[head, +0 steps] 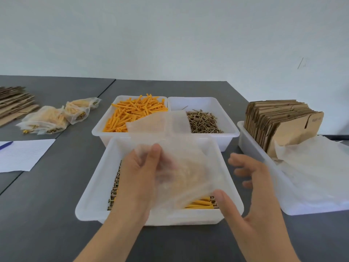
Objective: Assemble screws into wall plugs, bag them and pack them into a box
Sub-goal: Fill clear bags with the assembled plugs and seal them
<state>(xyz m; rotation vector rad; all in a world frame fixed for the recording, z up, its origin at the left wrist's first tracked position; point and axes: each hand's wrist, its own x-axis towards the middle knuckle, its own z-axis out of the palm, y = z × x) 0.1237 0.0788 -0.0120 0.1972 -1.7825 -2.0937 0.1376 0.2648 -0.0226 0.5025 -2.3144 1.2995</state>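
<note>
a small packing or assembly workstation is shown, not a home. a plain grey table (56,214) is set against a bare pale wall (170,35). beyond the left hand (139,173), bulk orange wall plugs (130,114) and loose screws (204,121) are sorted in white bins. flat cardboard box blanks (279,121) are racked beyond the right hand (253,188), and filled bags (47,120) are piled far to the left.
</note>
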